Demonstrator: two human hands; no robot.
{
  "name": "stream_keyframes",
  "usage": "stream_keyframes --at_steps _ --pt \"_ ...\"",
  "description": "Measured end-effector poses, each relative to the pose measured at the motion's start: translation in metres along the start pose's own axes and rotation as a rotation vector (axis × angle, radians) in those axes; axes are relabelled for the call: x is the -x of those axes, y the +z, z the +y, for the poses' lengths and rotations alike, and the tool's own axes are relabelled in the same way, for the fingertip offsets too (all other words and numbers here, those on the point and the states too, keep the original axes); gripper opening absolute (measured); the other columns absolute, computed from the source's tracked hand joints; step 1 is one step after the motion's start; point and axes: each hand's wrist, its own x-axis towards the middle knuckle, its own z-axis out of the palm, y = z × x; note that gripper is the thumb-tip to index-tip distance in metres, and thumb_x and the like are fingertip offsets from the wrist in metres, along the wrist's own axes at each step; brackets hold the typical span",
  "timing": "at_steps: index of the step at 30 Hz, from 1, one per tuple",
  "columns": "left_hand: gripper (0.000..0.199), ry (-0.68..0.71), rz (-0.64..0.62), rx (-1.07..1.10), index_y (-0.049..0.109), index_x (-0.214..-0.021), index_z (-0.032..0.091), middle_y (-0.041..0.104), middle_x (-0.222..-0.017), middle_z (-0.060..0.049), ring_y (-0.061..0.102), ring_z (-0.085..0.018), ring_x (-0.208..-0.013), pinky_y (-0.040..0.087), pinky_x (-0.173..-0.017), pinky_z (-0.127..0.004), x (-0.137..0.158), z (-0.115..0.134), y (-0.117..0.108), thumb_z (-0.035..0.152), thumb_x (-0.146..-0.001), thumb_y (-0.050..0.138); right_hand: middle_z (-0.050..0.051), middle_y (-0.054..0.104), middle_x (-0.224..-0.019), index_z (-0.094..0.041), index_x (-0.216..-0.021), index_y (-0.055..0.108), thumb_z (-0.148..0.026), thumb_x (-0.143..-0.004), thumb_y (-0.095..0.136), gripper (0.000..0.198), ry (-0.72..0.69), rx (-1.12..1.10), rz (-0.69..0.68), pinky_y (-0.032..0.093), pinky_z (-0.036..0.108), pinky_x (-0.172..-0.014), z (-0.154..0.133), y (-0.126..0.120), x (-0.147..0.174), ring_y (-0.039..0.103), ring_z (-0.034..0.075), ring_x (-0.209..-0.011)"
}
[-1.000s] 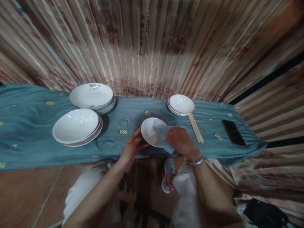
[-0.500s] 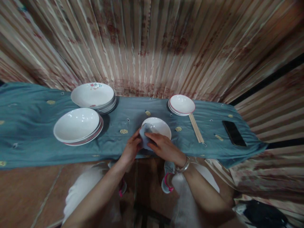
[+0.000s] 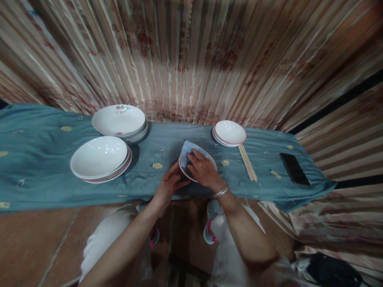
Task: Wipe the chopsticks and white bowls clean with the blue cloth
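A small white bowl [image 3: 188, 174] stands on the cloth-covered table in front of me. My left hand [image 3: 170, 184] steadies it by the left rim, fingers along the outside and thumb at the near side. A light blue cloth [image 3: 188, 149] lies inside the bowl and reaches over its far left rim. With bent fingers, my right hand [image 3: 203, 168] presses the cloth against the bowl's inner wall. The right hand and the cloth hide most of the bowl's inside.
At left are a stack of large white bowls [image 3: 100, 158] and floral dishes [image 3: 119, 121]. Beyond the bowl to the right stand stacked red-rimmed bowls [image 3: 229, 132], with chopsticks [image 3: 247, 162] beside them. A black phone [image 3: 295, 169] lies near the right end of the blue tablecloth [image 3: 152, 185].
My right hand has moved the cloth from the bowl's near left side to its far inner side. My left hand has let go of the cloth and stays at the bowl's rim.
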Motion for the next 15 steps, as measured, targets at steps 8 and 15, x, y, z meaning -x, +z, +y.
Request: stream_keyframes --at_steps 8,15 --pt "0.047 -0.023 -0.022 -0.002 0.067 -0.114 0.021 0.052 -0.140 -0.011 0.043 -0.039 -0.131 0.052 -0.091 -0.055 0.002 0.004 0.001 0.018 -0.067 0.070 0.018 0.042 -0.146 -0.009 -0.119 0.060 -0.028 -0.096 0.037 0.037 0.087 0.212 -0.082 0.042 0.044 -0.101 0.001 -0.016 0.012 0.047 0.030 -0.127" --pt "0.045 -0.024 -0.010 -0.038 0.069 -0.110 0.021 0.054 -0.139 -0.010 0.047 -0.038 -0.128 0.052 -0.092 -0.055 0.002 0.001 0.003 0.024 -0.066 0.076 0.017 0.068 -0.108 -0.012 -0.097 0.069 -0.029 -0.098 0.035 0.039 0.042 0.210 -0.187 0.046 0.035 -0.087 0.004 -0.021 0.017 0.062 0.027 -0.102"
